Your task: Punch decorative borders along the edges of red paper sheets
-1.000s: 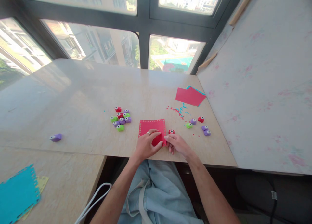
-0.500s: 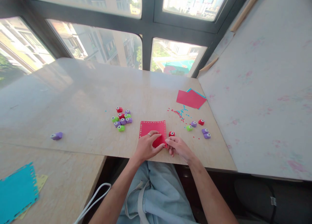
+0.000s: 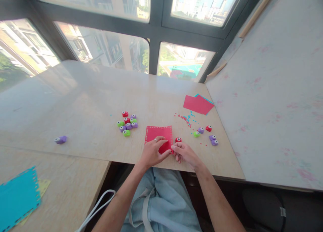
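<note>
A red square of paper (image 3: pixel 152 133) lies near the table's front edge, with small holes punched along its top and sides. My left hand (image 3: pixel 153 151) rests on it and holds it down, fingers bent and thumb by the lower right corner. Beside that corner my right hand (image 3: pixel 184 154) is closed in a pinch. A bit of red shows at its fingertips; I cannot tell whether it is the paper's corner or a small tool. Just above the right hand a red craft punch (image 3: pixel 178 139) with an eye-like button sits on the table.
Several craft punches (image 3: pixel 128 126) cluster left of the paper; more punches (image 3: pixel 200 130) stand right. A lone purple punch (image 3: pixel 61 140) lies far left. Confetti (image 3: pixel 186 119) is scattered below red sheets (image 3: pixel 198 104). A blue punched sheet (image 3: pixel 20 195) lies lower left. A papered wall (image 3: pixel 272 90) bounds the right.
The whole view has shifted slightly down. Both hands and the red paper keep the same positions relative to each other.
</note>
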Demonstrator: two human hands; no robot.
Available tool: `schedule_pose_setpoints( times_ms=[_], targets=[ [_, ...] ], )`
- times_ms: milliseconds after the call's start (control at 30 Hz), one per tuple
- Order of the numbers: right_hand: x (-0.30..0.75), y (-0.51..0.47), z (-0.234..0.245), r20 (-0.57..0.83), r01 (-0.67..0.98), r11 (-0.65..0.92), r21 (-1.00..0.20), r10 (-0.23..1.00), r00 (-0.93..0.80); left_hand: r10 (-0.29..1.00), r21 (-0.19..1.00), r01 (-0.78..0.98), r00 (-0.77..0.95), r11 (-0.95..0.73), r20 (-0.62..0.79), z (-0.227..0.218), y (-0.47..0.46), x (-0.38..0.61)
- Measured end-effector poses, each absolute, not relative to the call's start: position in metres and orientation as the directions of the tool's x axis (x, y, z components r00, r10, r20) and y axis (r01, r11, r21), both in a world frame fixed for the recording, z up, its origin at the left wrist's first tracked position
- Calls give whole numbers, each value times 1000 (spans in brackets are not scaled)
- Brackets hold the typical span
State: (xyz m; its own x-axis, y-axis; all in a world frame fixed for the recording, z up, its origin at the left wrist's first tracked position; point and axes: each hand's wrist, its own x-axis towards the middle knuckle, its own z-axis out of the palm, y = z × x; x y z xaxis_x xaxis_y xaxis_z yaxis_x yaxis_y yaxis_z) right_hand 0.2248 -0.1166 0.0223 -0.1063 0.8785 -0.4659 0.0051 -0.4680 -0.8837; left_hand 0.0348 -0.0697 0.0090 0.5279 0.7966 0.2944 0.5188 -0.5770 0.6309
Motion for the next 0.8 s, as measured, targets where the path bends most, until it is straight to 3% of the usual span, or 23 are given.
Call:
schedule_pose_setpoints(
  times_ms=[800],
  targets=[
    [230, -117, 15, -444, -72, -458, -886, 882, -156, 794, 627, 524, 540, -576, 279, 7, -69, 35]
  ],
)
